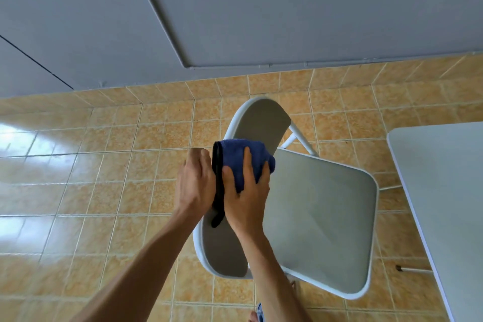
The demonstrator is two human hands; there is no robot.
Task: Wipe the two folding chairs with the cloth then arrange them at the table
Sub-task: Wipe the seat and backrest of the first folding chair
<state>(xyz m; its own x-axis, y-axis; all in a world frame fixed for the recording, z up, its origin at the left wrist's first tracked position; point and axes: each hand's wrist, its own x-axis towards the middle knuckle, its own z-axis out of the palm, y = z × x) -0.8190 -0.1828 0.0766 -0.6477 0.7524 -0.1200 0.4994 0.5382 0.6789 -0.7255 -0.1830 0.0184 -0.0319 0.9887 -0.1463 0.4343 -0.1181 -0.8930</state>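
One grey folding chair with a white metal frame stands unfolded on the tiled floor, seen from above, its backrest toward the left. A blue cloth with a black edge lies over the backrest's top rim. My right hand presses flat on the cloth with fingers spread. My left hand curls around the backrest's rim just left of the cloth and touches its black edge. Only this one chair is in view.
The white table fills the right side, its edge close to the chair's seat. A grey wall rises behind the chair. Glossy orange floor tiles spread to the left. A bare foot shows at the bottom.
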